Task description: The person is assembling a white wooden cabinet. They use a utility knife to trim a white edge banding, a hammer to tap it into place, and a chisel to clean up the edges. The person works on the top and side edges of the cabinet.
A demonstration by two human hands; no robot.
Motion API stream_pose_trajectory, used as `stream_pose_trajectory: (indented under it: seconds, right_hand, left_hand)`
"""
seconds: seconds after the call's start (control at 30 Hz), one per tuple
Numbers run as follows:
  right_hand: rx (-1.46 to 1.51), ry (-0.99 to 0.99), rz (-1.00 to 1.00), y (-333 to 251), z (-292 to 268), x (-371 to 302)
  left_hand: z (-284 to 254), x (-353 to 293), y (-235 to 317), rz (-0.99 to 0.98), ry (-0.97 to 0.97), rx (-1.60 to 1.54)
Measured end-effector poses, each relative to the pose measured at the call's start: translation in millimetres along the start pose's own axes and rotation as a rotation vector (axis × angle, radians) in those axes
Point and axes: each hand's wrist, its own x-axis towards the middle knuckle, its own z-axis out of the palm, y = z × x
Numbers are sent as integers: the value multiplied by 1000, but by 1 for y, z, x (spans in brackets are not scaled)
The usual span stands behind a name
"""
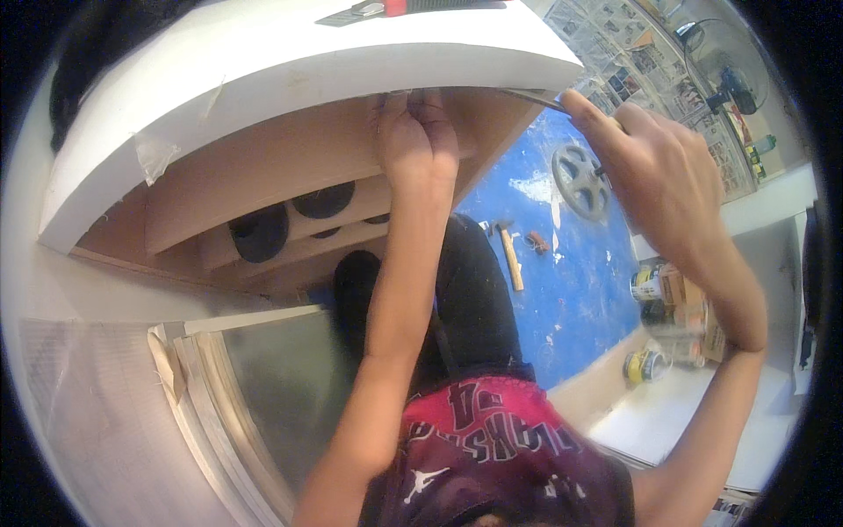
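Observation:
A white panel (290,61) with a curved front edge lies across the top, its brown underside facing me. Under that edge my left hand (419,140) is raised with its fingers bunched against the underside. The fingertips are partly hidden, and what they hold cannot be made out. My right hand (663,167) is closed around a slim metal tool (537,98). Its thin end reaches left to the panel's edge near the right corner; most of the tool is covered by my fingers. A red-handled utility knife (378,10) rests on top of the panel.
Brown shelving with round dark holes (259,233) sits below the panel. On the blue floor (571,307) lie a hammer (511,255) and a grey spoked wheel (580,183). Paint cans (645,366) stand at right, a fan (733,83) farther back. Framed boards (211,395) lean at lower left.

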Motion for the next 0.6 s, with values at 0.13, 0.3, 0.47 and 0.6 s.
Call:
stream_pose_trajectory:
  seconds: [0.13,0.3,0.47,0.6]
  right_hand:
    - [45,-118,15,-21,-48,-14]
    - [-10,-80,-25,-10,-29,-16]
    - [-6,44,-48,1,-19,-18]
    - [-56,66,-41,-8,-18,-25]
  left_hand:
    - [19,-40,28,170,-19,-135]
    - [7,-18,15,133,-43,-99]
    - [14,-32,17,173,12,-85]
    - [20,-30,24,133,59,-39]
